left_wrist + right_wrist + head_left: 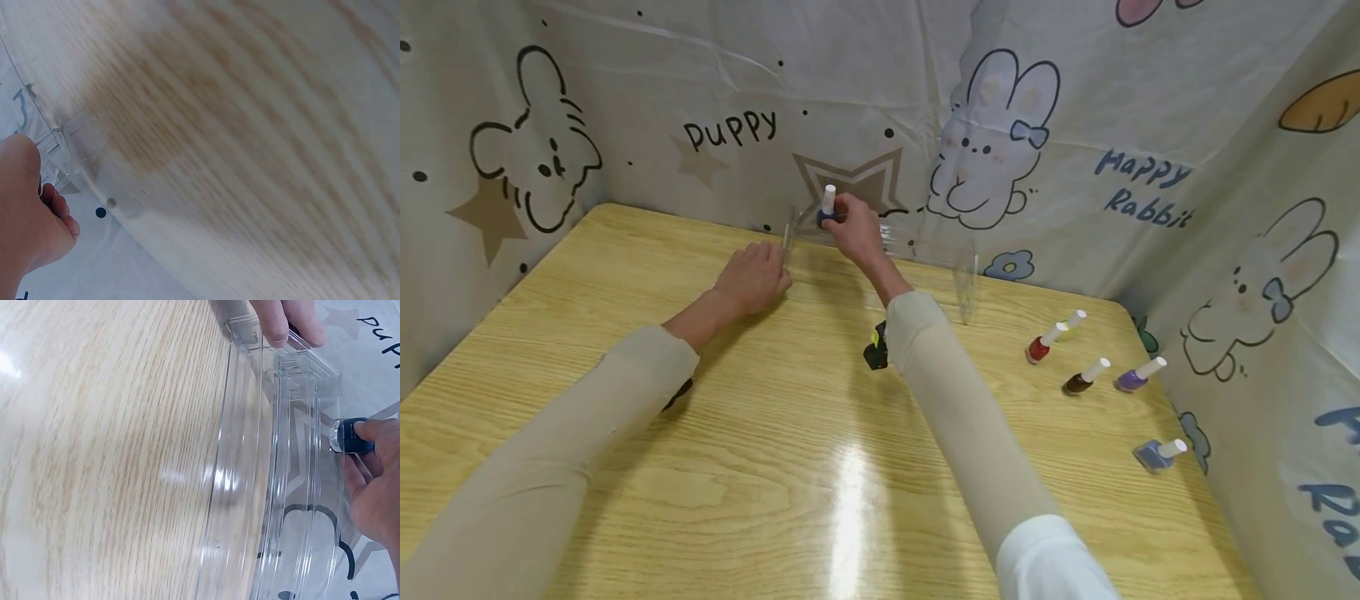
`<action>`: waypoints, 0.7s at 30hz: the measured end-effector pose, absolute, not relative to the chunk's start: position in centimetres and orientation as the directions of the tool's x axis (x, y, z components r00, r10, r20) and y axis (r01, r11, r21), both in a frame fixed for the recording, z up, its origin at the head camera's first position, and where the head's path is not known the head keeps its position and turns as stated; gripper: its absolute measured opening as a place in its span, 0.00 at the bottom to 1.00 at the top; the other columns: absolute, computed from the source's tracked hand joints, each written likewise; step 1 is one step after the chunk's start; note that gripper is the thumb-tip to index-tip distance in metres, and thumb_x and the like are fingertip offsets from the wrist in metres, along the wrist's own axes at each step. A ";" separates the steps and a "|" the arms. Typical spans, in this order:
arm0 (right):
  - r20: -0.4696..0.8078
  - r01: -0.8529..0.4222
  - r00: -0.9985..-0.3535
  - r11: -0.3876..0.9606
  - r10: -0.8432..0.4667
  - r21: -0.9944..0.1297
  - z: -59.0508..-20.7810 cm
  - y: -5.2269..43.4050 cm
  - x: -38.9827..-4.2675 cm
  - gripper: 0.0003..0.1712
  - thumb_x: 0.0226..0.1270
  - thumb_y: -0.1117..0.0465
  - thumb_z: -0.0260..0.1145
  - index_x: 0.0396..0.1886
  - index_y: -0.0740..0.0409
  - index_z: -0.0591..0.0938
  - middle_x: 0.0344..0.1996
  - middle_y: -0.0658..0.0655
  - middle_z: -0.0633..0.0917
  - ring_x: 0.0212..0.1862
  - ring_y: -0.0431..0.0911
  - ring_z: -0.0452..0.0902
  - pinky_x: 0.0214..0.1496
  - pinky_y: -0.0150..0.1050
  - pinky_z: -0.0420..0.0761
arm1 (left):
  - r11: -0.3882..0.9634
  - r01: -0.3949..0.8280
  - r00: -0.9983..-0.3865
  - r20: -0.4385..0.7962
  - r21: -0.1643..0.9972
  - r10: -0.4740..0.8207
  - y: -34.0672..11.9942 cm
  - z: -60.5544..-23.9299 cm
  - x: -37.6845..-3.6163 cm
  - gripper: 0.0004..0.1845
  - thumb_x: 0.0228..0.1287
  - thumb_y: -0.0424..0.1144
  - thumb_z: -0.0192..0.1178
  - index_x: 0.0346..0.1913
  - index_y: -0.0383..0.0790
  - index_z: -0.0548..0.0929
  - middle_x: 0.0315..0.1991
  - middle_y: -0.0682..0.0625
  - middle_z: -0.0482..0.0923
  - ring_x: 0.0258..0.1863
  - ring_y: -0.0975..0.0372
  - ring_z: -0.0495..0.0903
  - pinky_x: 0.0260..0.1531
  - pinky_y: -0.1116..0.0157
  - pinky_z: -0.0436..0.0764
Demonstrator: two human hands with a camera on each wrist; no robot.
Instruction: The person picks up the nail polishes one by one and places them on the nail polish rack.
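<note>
Right hand (854,229) at the far edge of the pale wood-grain worktop (790,467), fingers pinched round the dark blue glass body of a small nail-polish bottle with a white cap (827,206). Bottle upright, cap pointing up, held over the back tier of a clear acrylic stepped display rack (880,250) that stands against the cartoon-printed backdrop sheet (1075,100). In the right wrist view the bottle (350,435) sits at the rack's (281,487) rear step, fingertips (369,430) wrapped on it; whether its base touches the step cannot be told.

Left hand (752,279) lies palm down on the worktop at the rack's left end, fingers relaxed and fairly straight, tips touching the rack's near-left corner. The right wrist view shows those fingertips (287,322) resting on the corner's edge. It holds nothing. In the left wrist view only part of the hand (28,212) shows, beside the rack's clear wall (56,150).

Both arms in beige sleeves; a white cuff shows on the right one.

To the right on the worktop, well apart from the rack, five more white-capped polish bottles stand: a red one (1042,345), a yellow-green one (1072,320) just behind it, a dark brown one (1084,378), a purple one (1138,375), and a pale blue one (1157,454) nearest the front.
</note>
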State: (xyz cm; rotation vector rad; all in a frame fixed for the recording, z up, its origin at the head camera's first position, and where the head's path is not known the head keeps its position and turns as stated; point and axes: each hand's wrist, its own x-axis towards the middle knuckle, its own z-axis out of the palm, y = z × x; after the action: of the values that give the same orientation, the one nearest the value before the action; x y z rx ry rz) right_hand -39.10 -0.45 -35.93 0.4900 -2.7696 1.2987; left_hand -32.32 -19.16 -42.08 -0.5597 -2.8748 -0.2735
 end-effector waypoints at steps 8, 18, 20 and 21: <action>0.172 -0.327 -0.941 0.645 -0.292 -0.691 -36.1 -0.3 -39.1 0.20 0.72 0.60 0.65 0.61 0.59 0.77 0.55 0.56 0.83 0.53 0.46 0.80 0.51 0.38 0.78 | 0.910 0.393 -0.902 0.248 0.134 0.353 -19.2 -42.4 -32.3 0.13 0.73 0.38 0.44 0.41 0.28 0.69 0.33 0.38 0.69 0.32 0.45 0.71 0.32 0.49 0.72; 0.182 -0.358 -0.932 0.704 -0.314 -0.613 -36.2 -0.5 -39.4 0.19 0.72 0.58 0.65 0.59 0.58 0.79 0.52 0.54 0.84 0.52 0.45 0.80 0.54 0.39 0.75 | 0.912 0.388 -0.904 0.251 0.135 0.347 -19.2 -42.4 -32.5 0.12 0.73 0.38 0.45 0.42 0.28 0.69 0.33 0.37 0.69 0.33 0.44 0.71 0.32 0.49 0.72; 0.180 -0.357 -0.932 0.712 -0.315 -0.604 -36.1 -0.5 -39.3 0.19 0.72 0.57 0.65 0.59 0.57 0.79 0.52 0.54 0.84 0.52 0.44 0.79 0.54 0.40 0.75 | 0.912 0.385 -0.905 0.251 0.145 0.343 -19.2 -42.4 -32.5 0.12 0.73 0.38 0.45 0.42 0.28 0.69 0.34 0.37 0.70 0.33 0.44 0.71 0.33 0.48 0.72; 0.179 -0.357 -0.932 0.712 -0.314 -0.605 -36.1 -0.5 -39.3 0.19 0.72 0.57 0.65 0.59 0.57 0.79 0.52 0.54 0.84 0.52 0.45 0.79 0.55 0.40 0.75 | 0.912 0.383 -0.907 0.249 0.148 0.340 -19.2 -42.4 -32.5 0.12 0.73 0.38 0.45 0.42 0.28 0.70 0.34 0.37 0.70 0.34 0.44 0.71 0.33 0.48 0.72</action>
State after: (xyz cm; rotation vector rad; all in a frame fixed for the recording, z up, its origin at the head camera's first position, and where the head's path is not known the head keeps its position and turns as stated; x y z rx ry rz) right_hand -39.33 -0.46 -36.12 0.5588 -2.8478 1.0265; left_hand -32.55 -19.21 -42.42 -0.5466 -2.8563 -0.2857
